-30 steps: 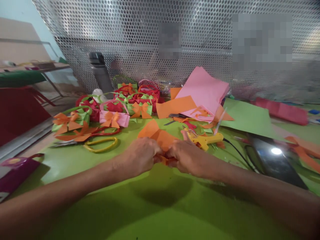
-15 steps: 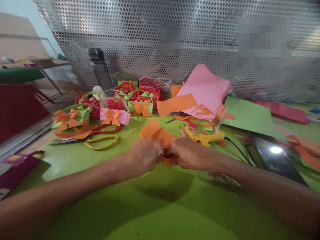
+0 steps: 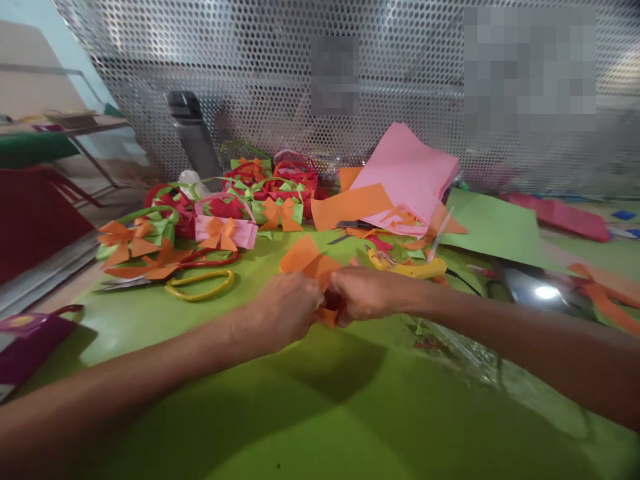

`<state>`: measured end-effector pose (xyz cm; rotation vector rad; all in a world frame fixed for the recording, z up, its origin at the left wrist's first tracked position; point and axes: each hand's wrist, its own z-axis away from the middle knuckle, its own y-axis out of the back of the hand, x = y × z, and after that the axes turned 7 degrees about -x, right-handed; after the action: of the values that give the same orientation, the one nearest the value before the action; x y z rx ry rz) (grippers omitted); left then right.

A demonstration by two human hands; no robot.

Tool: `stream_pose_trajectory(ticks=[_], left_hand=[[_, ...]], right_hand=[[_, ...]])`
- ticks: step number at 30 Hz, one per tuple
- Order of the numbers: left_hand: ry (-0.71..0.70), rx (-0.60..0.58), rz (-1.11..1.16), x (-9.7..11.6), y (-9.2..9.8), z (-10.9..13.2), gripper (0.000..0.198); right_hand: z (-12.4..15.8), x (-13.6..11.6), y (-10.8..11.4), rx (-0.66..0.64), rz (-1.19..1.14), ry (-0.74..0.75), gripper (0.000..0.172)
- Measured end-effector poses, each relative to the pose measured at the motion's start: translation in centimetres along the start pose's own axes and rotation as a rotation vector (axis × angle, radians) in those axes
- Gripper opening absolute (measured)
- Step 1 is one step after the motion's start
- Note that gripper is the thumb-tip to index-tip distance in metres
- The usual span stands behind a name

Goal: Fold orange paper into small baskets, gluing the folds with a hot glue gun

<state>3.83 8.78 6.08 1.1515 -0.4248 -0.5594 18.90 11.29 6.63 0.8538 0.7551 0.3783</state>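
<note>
My left hand (image 3: 286, 308) and my right hand (image 3: 363, 293) meet over the green table (image 3: 310, 413), both closed on a small piece of orange paper (image 3: 329, 316) pinched between them. Most of that piece is hidden by my fingers. A larger folded orange sheet (image 3: 306, 259) lies just behind my hands. A yellow glue gun (image 3: 406, 267) rests right behind my right hand.
Several paper baskets with orange bows (image 3: 225, 230) crowd the back left, with yellow-handled scissors (image 3: 200, 285) in front. Pink paper (image 3: 407, 173), orange sheets and a green sheet (image 3: 493, 230) lie at the back right. A phone (image 3: 543, 293) glints at right. A perforated metal screen (image 3: 280, 80) stands behind.
My hands have lifted slightly and shifted left with the orange piece, and my right wrist has turned. The camera has tilted a little.
</note>
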Motion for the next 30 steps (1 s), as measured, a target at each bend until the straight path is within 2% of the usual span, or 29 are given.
stream_pose_trajectory(ticks=[8, 21, 30], left_hand=[[-0.013, 0.021, -0.016, 0.0, -0.1, -0.1, 0.017], [0.038, -0.018, 0.049, 0.4, 0.3, 0.0, 0.014], [0.066, -0.006, 0.054, 0.5, 0.4, 0.2, 0.021]], right_hand=[[-0.4, -0.6, 0.3, -0.072, -0.008, -0.105, 0.012], [-0.5, -1.0, 0.5, -0.095, 0.014, -0.128, 0.013], [-0.4, -0.9, 0.4, -0.113, -0.011, -0.156, 0.008]])
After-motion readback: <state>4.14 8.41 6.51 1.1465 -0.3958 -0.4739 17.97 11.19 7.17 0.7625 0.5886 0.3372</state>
